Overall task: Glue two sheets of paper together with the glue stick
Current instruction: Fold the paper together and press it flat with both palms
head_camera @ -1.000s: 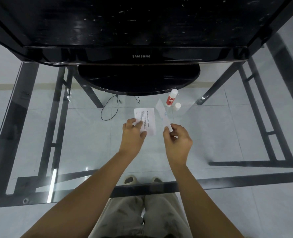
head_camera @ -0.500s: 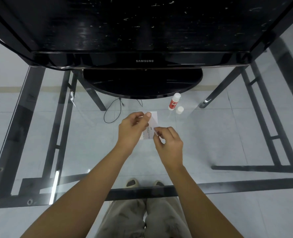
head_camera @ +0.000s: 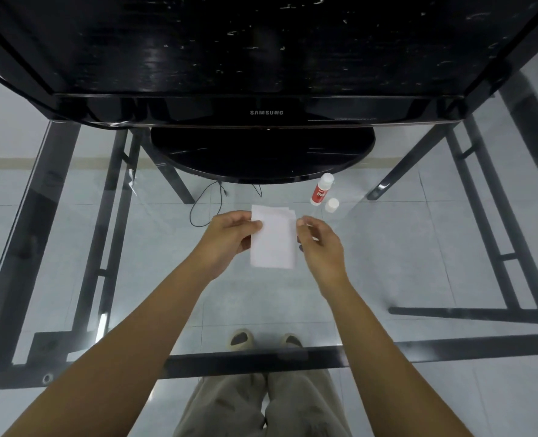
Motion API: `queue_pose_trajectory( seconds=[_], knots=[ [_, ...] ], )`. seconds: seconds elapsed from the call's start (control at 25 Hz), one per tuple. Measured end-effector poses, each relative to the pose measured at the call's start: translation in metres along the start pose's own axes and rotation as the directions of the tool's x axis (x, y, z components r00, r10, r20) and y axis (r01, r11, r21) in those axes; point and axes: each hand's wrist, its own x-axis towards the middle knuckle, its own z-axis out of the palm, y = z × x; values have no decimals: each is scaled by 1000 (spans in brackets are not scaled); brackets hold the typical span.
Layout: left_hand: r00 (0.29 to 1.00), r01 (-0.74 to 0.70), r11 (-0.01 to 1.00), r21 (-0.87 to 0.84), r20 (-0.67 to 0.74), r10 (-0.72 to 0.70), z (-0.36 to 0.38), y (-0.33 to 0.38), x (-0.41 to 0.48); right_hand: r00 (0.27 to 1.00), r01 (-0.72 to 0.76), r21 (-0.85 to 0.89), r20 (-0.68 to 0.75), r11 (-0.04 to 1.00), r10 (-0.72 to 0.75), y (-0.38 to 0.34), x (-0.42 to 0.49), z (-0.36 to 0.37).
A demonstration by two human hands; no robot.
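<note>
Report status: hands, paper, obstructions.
Left hand and right hand pinch the stacked white paper sheets by opposite edges. Red-labelled white glue stick and small white cap stand clear beyond.

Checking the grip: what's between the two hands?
The paper, held at its side edges by the left hand and right hand; head view.
</note>
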Motion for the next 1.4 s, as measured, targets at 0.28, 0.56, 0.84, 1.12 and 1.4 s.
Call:
queue_pose_trajectory(
  seconds=[0.28, 0.56, 0.84, 1.12, 1.4],
  knots=[
    [975, -7, 991, 137, -217, 37, 8, -30, 10, 998, -64, -64, -23, 996, 62, 8, 18, 8],
    [851, -109, 829, 548, -380, 363, 13, -40, 25, 994, 23, -161, -103, 987, -40, 7, 31, 20],
    [817, -135, 722, 679, -335, 469, 17, -44, 30, 982, 107, -299, -115, 948, -147, 10, 39, 24],
    [829, -127, 695, 707, -309, 466, 18, -41, 31, 982, 100, -327, -122, 940, -147, 13, 39, 27],
    [842, -70, 709, 702, -339, 419, 21, -40, 32, 978, 103, -338, -138, 936, -157, 14, 40, 29]
  ],
)
